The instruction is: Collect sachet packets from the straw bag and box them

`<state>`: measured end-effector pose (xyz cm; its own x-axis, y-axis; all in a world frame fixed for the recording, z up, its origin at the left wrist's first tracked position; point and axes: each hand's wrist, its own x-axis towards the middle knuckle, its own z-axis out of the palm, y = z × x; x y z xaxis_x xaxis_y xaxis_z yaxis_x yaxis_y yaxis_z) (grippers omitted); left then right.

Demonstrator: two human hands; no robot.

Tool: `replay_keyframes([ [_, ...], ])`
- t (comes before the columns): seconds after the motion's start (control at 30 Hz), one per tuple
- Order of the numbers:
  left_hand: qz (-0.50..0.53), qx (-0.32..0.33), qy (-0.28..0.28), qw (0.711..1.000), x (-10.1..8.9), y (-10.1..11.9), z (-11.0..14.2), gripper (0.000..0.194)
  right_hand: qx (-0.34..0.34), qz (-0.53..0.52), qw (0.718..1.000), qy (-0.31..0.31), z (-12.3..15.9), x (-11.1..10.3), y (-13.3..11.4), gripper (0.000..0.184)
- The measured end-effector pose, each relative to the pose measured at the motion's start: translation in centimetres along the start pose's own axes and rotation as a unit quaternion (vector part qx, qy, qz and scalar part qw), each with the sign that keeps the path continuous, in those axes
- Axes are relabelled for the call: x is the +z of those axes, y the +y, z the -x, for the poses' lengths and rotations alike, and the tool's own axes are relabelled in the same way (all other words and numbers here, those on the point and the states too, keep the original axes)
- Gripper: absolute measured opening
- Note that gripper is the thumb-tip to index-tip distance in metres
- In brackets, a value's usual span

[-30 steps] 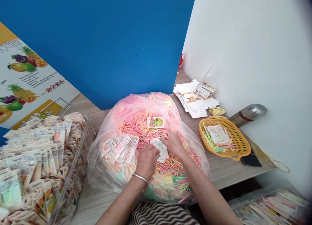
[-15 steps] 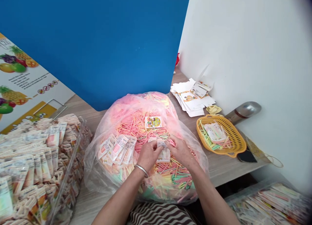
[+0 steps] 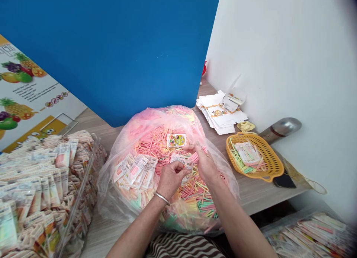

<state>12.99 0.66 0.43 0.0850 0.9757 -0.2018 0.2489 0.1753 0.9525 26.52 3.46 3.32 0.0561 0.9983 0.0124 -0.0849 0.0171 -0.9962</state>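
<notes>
My left hand (image 3: 170, 180) pinches a small printed paper sachet (image 3: 178, 158) between thumb and fingertips, just beside my right hand (image 3: 205, 163), which pinches a few pink sticks (image 3: 199, 154). Both hands are above an open clear plastic bag (image 3: 111, 187) heaped with pastel sticks. More sachets (image 3: 136, 168) lie fanned on the heap, left of my hands.

You wear a cloth with dark and white stripes (image 3: 184, 247). Before you, the clear bag (image 3: 131, 131) holds pink, yellow and green sticks (image 3: 152, 146). The basket (image 3: 275, 165) is orange-yellow, and the board (image 3: 111, 57) is deep blue.
</notes>
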Motion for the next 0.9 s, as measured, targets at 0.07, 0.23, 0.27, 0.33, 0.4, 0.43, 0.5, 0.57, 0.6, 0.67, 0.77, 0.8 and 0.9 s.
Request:
replay_keyframes([
  [0.07,0.01,0.002,0.004,1.0,-0.1,0.1,0.1,0.023,0.013,0.029,0.999,-0.022,0.4,0.0,0.2,0.051],
  [0.23,-0.053,0.038,0.015,0.998,-0.2,0.6,0.3,0.02,0.035,0.051,0.998,-0.027,0.8,-0.4,-0.3,0.048],
  [0.27,-0.073,0.049,0.016,0.996,-0.2,0.6,0.4,0.02,0.038,0.042,0.998,-0.021,0.7,-0.3,-0.5,0.048],
  [0.33,-0.085,0.06,0.017,0.994,-0.2,0.6,0.4,0.02,0.039,0.033,0.999,-0.017,0.6,-0.2,-0.8,0.047],
  [0.4,-0.053,0.049,0.009,0.997,-0.2,0.6,0.4,0.022,0.042,0.042,0.998,-0.012,0.4,0.1,-1.0,0.047],
  [0.43,-0.028,0.04,0.004,0.999,-0.2,0.6,0.4,0.023,0.048,0.048,0.998,-0.008,0.4,0.2,-0.9,0.047],
  [0.5,0.014,0.027,-0.007,1.0,-0.4,0.6,0.5,0.024,0.067,0.054,0.996,0.0,0.5,0.3,-0.6,0.047],
  [0.57,0.015,0.03,-0.016,0.999,-0.5,0.8,0.6,0.023,0.085,0.051,0.995,0.002,0.7,0.4,-0.2,0.046],
  [0.6,-0.002,0.039,-0.018,0.999,-0.6,0.9,0.6,0.022,0.092,0.047,0.995,-0.006,0.8,0.4,-0.1,0.047],
  [0.67,-0.042,0.064,-0.024,0.997,-0.6,1.1,0.8,0.026,0.101,0.045,0.993,-0.038,1.0,0.4,0.0,0.049],
  [0.77,-0.031,0.076,-0.017,0.996,-0.4,1.2,0.9,0.035,0.083,0.082,0.99,-0.084,1.0,0.3,-0.1,0.053],
  [0.8,-0.004,0.068,-0.011,0.998,-0.3,1.2,1.0,0.035,0.066,0.113,0.987,-0.091,0.9,0.2,-0.1,0.053],
  [0.9,0.087,0.048,-0.007,0.995,0.1,0.9,1.0,0.035,0.0,0.211,0.97,-0.123,1.1,-0.3,-0.2,0.051],
])
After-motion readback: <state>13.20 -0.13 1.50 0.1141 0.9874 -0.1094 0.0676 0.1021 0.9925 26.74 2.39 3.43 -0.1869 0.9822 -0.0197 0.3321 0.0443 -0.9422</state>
